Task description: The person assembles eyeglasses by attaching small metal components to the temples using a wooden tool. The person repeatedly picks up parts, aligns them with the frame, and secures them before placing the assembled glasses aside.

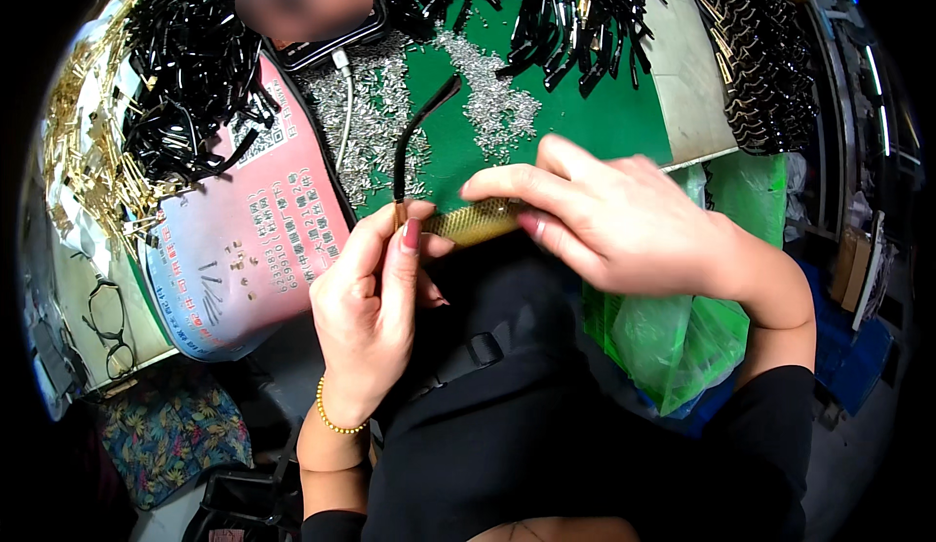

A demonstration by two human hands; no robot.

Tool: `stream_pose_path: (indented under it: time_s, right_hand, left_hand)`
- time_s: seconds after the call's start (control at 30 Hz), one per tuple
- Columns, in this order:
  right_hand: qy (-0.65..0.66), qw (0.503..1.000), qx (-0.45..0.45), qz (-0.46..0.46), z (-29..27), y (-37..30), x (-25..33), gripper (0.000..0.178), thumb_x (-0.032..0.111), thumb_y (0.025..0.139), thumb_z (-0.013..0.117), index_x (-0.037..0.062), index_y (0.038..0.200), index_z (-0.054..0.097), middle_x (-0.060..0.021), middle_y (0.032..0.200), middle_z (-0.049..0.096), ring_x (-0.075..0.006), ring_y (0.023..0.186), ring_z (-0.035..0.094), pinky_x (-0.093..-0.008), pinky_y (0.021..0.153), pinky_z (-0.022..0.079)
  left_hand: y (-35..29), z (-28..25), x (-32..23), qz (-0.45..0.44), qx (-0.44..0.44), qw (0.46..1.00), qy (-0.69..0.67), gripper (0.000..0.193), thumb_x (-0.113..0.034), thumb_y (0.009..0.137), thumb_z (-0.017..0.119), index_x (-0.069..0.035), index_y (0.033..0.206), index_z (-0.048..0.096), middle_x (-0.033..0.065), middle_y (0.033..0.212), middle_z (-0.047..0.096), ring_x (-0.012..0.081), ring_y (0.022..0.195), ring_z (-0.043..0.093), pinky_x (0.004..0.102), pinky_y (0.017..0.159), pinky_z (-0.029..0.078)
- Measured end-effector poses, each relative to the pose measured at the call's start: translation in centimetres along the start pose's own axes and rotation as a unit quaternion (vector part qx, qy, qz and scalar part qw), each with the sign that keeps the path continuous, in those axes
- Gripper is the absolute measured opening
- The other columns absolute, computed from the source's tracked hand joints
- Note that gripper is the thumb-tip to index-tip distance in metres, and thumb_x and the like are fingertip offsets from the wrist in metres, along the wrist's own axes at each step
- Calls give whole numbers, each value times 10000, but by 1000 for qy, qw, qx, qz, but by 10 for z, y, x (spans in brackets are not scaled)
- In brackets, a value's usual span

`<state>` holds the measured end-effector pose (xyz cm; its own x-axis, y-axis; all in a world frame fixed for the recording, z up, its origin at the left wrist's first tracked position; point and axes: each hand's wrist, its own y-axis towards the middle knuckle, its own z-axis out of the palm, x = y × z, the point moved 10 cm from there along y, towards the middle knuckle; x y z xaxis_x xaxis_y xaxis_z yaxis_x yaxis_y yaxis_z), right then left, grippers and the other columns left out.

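Note:
My left hand (366, 298) is closed in a pinch on a black eyeglass temple (401, 157), whose curved end points up and away. A short brownish-gold end of the temple shows just above my fingertips. My right hand (629, 220), slightly blurred, has its thumb and fingers closed on a yellow-gold handle with a mesh pattern (476, 222). That handle lies level between the two hands, its left end at my left fingertips. It looks like a screwdriver handle, but its tip is hidden behind the left fingers. Both hands are over the near edge of the green work mat (444, 157).
Small silver screw-like pieces (502, 108) lie in heaps on the mat. Black temples (185, 74) and gold parts (83, 113) pile up around a phone (322, 50) with a white cable (346, 103). A pink sheet (234, 240), glasses (117, 323) and a green plastic bag (673, 347) are nearby.

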<state>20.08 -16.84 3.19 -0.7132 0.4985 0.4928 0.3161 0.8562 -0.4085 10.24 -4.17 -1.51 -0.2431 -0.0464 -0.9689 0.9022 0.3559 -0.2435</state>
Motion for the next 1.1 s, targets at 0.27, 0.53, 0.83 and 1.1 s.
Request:
stream_pose_path:
  time_s: [0.27,0.53,0.83,1.1]
  right_hand:
    - [476,852,158,151,23,12,20,467,181,1054,456,145,1506,341,-17,910,528,-77,657,614,-236,553,529]
    - [462,863,139,151,17,7,18,446,151,1054,452,138,1491,364,-21,936,514,-71,618,580,-218,505,486]
    - [504,843,139,128,22,5,19,481,217,1044,426,128,1503,314,-14,896,479,-90,620,585,-248,518,527]
    - [502,846,132,121,21,5,19,491,214,1038,420,124,1506,300,-22,903,490,-93,624,584,-253,520,532]
  left_hand:
    - [0,-1,-7,60,-26,996,57,222,-46,1025,564,36,1217,640,76,857,745,74,581,636,218,528,503]
    - [-8,5,-30,227,-77,939,248,281,22,910,674,66,1186,648,158,862,725,267,672,701,353,606,543]
    - [-6,3,-26,206,-77,953,210,243,18,929,658,51,1169,654,127,784,716,251,615,689,338,567,528]
    - [-6,5,-30,221,-85,945,227,227,14,932,662,60,1154,660,133,800,723,242,612,691,332,562,526]
